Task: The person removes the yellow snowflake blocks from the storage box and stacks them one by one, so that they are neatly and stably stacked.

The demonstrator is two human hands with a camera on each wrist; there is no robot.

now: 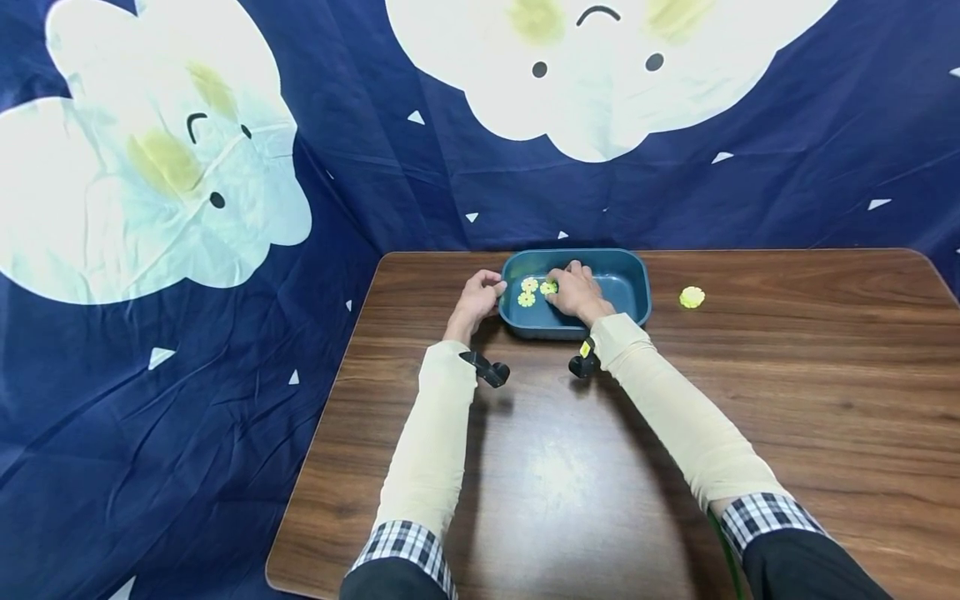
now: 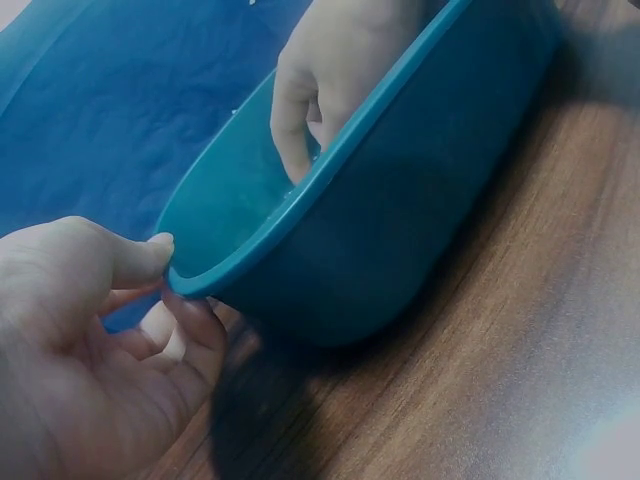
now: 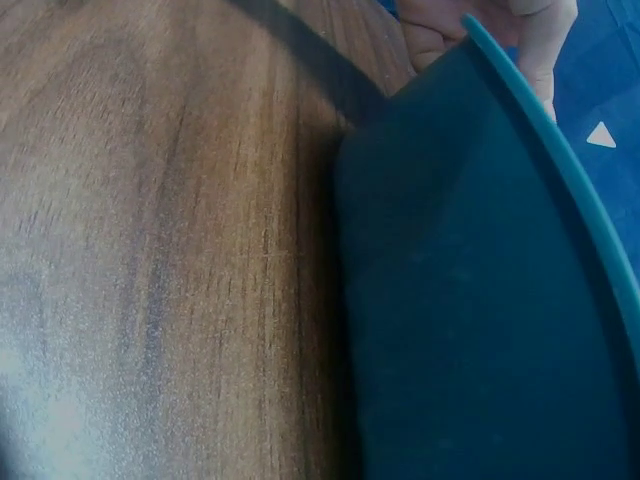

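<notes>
At the back of the table sits a teal plastic basin (image 1: 630, 321) with rounded corners. My left hand (image 1: 480, 296) pinches its left rim, thumb on top and fingers below, as the left wrist view shows closely (image 2: 90, 340). Inside the basin my right hand (image 1: 577, 292) reaches down, fingers bent, gripping a small yellow flower-shaped piece (image 1: 547, 288) partly covered by the thumb. Several similar yellow flower pieces (image 1: 527, 297) lie on the basin floor just left of it. In the right wrist view, the basin wall (image 3: 480, 290) hides the right hand.
Another yellow flower piece (image 1: 692, 297) rests on the wooden table (image 1: 787, 375), right of the basin. A dark blue cloth (image 1: 420, 192) with white clouds hangs close behind the table and along its left side. Black wrist cameras (image 1: 491, 369) stick out from both sleeves.
</notes>
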